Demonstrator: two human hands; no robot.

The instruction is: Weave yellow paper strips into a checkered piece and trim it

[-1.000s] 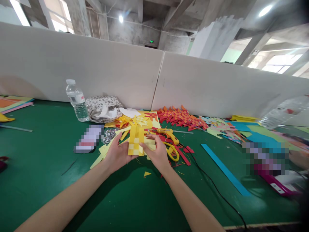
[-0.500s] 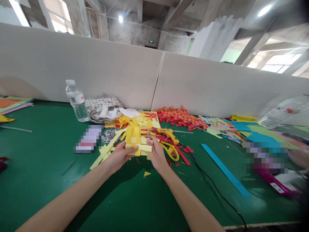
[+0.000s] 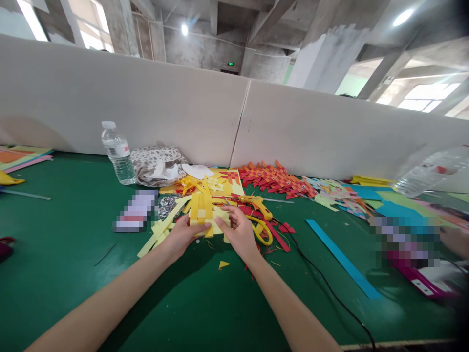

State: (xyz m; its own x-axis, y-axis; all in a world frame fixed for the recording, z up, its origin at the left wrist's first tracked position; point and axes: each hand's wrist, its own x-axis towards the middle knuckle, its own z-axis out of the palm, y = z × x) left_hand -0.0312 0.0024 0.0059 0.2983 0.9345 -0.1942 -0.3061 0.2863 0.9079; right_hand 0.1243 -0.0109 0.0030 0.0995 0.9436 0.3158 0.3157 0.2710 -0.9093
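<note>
Both of my hands hold a woven piece of yellow paper strips just above the green table. My left hand grips its lower left edge, thumb on top. My right hand pinches its right side with thumb and fingers. Loose pale yellow strips fan out on the table to the left of my left hand. Yellow scissors lie just right of my right hand.
A water bottle and a patterned cloth bag stand at the back by the grey partition. A glue gun with a black cord, red-orange woven fish, a blue strip and coloured paper sheets lie to the right. Another person's hand shows at far right.
The woven piece has tilted from upright to flatter and lower. My left thumb has come over its lower edge and my right fingers have shifted along its right side.
</note>
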